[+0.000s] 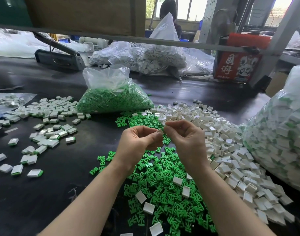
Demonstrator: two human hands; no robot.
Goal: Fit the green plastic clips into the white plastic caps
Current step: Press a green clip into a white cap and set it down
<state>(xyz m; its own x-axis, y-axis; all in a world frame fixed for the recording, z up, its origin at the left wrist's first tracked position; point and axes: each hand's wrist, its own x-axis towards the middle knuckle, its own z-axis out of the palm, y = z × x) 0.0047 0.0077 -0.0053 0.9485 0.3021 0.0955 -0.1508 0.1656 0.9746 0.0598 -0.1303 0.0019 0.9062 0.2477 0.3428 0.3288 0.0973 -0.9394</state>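
A: What sits at nine o'clock?
B: Assembled caps [49, 133] scattered on the dark table [77, 167].
A: And centre?
B: The left hand [139, 142] pinches a white cap [160, 131]; the right hand [185, 138] pinches a green clip [164, 129] against it, above loose green clips [163, 189].
A: Three o'clock?
B: Loose white caps [231, 150].

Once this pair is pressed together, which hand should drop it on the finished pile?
Left, probably. The left hand holds the white cap, and the finished caps lie on its side; the right hand would cross over.
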